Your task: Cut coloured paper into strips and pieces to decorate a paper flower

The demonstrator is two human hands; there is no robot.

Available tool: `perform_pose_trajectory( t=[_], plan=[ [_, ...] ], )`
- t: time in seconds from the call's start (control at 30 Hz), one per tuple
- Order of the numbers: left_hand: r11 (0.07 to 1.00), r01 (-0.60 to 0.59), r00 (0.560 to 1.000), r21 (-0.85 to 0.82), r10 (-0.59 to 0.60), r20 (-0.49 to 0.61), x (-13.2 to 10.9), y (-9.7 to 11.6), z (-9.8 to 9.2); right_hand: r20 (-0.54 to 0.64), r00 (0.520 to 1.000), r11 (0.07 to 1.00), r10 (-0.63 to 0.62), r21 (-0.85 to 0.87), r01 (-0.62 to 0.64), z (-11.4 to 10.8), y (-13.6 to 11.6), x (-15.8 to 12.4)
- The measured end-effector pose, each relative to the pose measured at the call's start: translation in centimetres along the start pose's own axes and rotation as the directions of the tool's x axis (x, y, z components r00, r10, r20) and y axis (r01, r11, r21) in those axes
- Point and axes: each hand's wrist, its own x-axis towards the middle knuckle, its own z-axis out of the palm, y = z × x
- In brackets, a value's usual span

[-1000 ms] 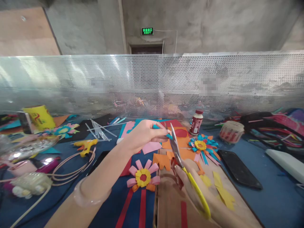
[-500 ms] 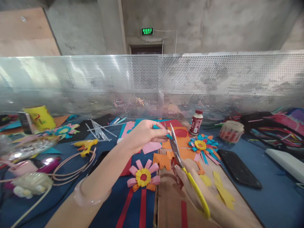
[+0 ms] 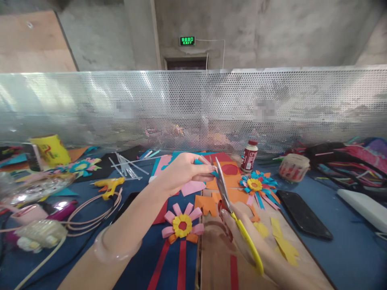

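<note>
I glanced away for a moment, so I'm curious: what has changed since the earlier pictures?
Very little: the scissors in the right hand shifted slightly leftward in the picture, their blades seemingly a bit closer together. Nothing was picked up or let go. The left hand stayed pinching the blue strip; the pink-petalled flower lies as before.

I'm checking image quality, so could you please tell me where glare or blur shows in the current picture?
Head view: pale glare streaks the metal screen, two patches of which are pixelated; head view: the right hand looks soft, and red print on the jar is unreadable.
</note>
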Motion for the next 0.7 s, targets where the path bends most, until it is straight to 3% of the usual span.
perform_pose_trajectory(
  t=[0.27,0.4,0.57,0.7],
  plan=[
    [1.0,-0.004,1.0,-0.005,0.004,0.004,-0.06,0.1,0.09,-0.035,0.993,0.993,-0.115,-0.038,0.113,-0.23,-0.18,0.31],
    [1.0,-0.006,1.0,-0.013,0.006,0.005,0.02,0.0,0.0,-0.039,0.995,0.995,-0.095,-0.008,0.095,-0.1,-0.09,0.29],
    [1.0,0.001,1.0,-0.03,-0.001,-0.01,0.13,-0.1,-0.04,0.012,1.0,0.998,0.017,0.055,-0.017,0.16,0.02,0.13],
    [0.999,0.006,1.0,-0.038,-0.007,-0.014,0.13,-0.03,-0.1,-0.003,0.999,0.998,-0.051,0.035,0.051,0.06,-0.63,-0.05]
  ],
)
